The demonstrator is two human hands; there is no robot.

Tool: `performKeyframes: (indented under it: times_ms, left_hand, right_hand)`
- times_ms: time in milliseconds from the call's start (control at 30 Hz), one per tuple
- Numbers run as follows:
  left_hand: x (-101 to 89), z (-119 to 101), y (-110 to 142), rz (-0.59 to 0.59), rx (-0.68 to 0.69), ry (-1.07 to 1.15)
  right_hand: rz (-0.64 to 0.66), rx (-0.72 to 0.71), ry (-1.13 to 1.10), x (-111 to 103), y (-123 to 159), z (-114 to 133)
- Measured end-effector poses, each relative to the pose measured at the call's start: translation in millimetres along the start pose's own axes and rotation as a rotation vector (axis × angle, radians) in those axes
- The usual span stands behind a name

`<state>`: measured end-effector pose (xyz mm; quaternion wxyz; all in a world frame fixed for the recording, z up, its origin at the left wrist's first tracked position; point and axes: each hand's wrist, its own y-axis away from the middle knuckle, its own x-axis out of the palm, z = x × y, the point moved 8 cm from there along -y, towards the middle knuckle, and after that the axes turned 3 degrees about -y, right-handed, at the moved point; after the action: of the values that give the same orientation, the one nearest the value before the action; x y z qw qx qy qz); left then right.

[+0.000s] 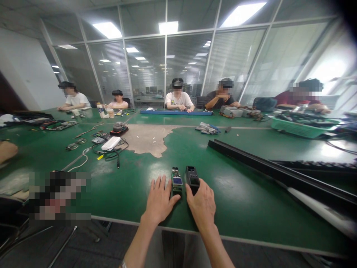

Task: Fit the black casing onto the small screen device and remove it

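My left hand (159,199) lies flat on the green table, its fingers stretched out and the thumb pointing right. Just beside its fingertips and thumb is a small green circuit board (176,179) with a little display screen on it. To the right of the board lies a black plastic housing (192,175) with rectangular openings. My right hand (203,203) grips the near end of this housing between thumb and fingers, and its lower part is hidden behind them. Board and housing lie side by side with a narrow gap.
A long black rail (259,163) slants across the table at right. Cables surround a white box (111,143) at left. A green basket (304,128) of circuit boards stands at far right, grey-blue gloves (206,128) beyond the middle. Several people sit along the far side.
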<state>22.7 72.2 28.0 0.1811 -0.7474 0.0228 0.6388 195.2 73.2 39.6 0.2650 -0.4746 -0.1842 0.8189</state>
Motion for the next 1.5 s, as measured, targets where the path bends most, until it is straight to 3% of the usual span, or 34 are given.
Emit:
performKeyframes:
  times_ms: [500, 733, 967, 1167, 1333, 1500]
  left_hand:
    - [1.1, 0.4, -0.2, 0.024, -0.007, -0.008]
    - [-5.7, 1.0, 1.9, -0.009, -0.015, 0.052]
    - [-11.1, 2.6, 3.7, -0.038, -0.031, 0.057]
    - [-5.0, 5.2, 2.4, -0.032, -0.043, 0.052]
    - [-3.6, 4.9, 2.7, -0.038, -0.039, 0.064]
    - [-2.4, 4.5, 3.6, -0.04, -0.037, 0.065]
  right_hand:
    - [-0.039, 0.008, 0.115, -6.0, -1.3, 0.1]
    - [0.008, 0.076, 0.132, -8.0, -0.2, 0.3]
    - [-0.012, 0.055, -0.008, -7.0, -3.0, -2.4]
    - [-0.041, 0.208, -0.279, -16.1, -7.7, -10.8]
    - [-0.025, 0.19, -0.314, -27.7, -12.4, 8.0]
    - [-0.01, 0.089, -0.253, -23.9, -14.5, 36.0]
